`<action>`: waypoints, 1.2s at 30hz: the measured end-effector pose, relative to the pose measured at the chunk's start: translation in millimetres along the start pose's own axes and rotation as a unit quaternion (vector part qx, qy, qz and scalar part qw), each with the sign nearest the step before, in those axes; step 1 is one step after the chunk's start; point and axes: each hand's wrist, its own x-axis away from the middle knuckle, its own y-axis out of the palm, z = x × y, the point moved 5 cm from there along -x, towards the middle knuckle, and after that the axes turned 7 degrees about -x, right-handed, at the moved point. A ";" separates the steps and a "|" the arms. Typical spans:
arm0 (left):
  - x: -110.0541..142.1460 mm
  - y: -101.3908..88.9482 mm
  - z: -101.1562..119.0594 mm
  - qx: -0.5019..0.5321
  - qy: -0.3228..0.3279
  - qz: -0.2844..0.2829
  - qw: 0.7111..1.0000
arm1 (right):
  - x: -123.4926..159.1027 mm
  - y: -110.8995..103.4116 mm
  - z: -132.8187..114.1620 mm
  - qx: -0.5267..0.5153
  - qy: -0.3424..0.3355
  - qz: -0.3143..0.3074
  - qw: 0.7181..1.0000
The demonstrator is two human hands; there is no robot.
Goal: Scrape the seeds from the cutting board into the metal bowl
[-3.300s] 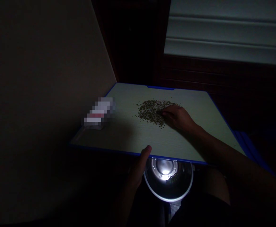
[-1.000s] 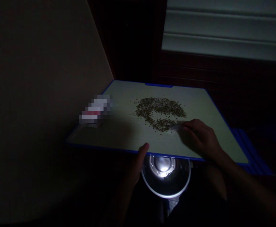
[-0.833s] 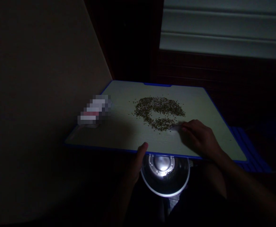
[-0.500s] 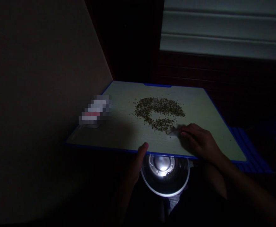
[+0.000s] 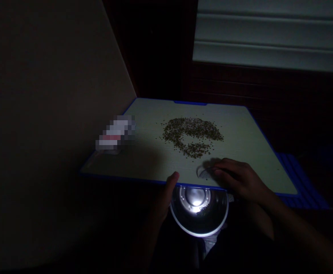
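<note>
A pale board (image 5: pixel 235 163) with a blue rim lies before me, and many small brownish-green seeds (image 5: pixel 180 133) are spread in a curved patch at its middle. My left hand (image 5: pixel 168 198) grips the board's near edge, thumb on top, the other fingers hidden. In my right hand (image 5: pixel 239 177), closed, is what looks like a spoon (image 5: pixel 204 173), its bowl on the board close to the near edge, with a seed or two beside it. Below that edge stands a shiny metal pot (image 5: pixel 199 229) with some seeds inside, partly covered by the board.
A blurred-out white and red object (image 5: pixel 115 133) sits on the board's left side, near a wall (image 5: pixel 69 76). Blue slatted material (image 5: pixel 300 182) shows at the right. Pale horizontal panels (image 5: pixel 269 34) are at the back. The surroundings are very dark.
My right hand has drawn the spoon toward me, from the near side of the seed patch to close by the board's near edge. My left hand stays put.
</note>
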 end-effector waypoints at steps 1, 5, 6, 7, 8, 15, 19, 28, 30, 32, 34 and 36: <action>-0.3 -0.3 0.3 -0.001 0.002 0.001 1.000 | 0.1 0.8 -0.9 -0.008 0.001 -0.005 1.000; 0.5 -2.1 3.6 -0.016 0.017 0.018 1.000 | 0.6 4.1 -3.3 -0.029 0.005 -0.014 0.999; 1.0 -2.2 3.9 -0.018 0.013 0.021 1.000 | 0.8 4.9 -3.4 -0.032 0.007 -0.014 0.999; 1.5 -2.2 4.0 -0.019 0.007 0.024 1.000 | 1.1 5.8 -3.3 -0.036 0.011 -0.015 0.999; 2.0 -2.1 3.8 -0.019 -0.001 0.024 1.000 | 1.4 6.4 -3.1 -0.040 0.014 -0.015 0.999; 2.4 -1.3 2.0 -0.021 -0.024 0.023 0.999 | 3.9 6.7 -4.0 -0.071 0.015 -0.021 0.997; 3.7 -1.5 5.9 -0.023 -0.001 0.040 0.999 | 5.5 5.8 1.2 -0.086 0.033 -0.002 0.996; 5.1 -3.1 12.8 -0.038 0.026 0.058 0.997 | 5.1 -21.4 38.8 -0.023 0.153 0.278 0.948; 5.9 -3.2 13.8 -0.045 0.022 0.063 0.997 | 0.3 -22.6 40.0 0.000 0.145 0.270 0.952; 7.6 -2.3 15.5 -0.051 0.025 0.065 0.996 | -3.2 -23.2 41.9 0.010 0.142 0.261 0.955; 10.1 -0.4 16.5 -0.058 0.017 0.064 0.996 | -5.0 -23.5 44.5 0.018 0.144 0.253 0.957; 12.9 1.8 16.9 -0.061 0.002 0.062 0.996 | -5.4 -23.4 46.5 0.028 0.146 0.246 0.958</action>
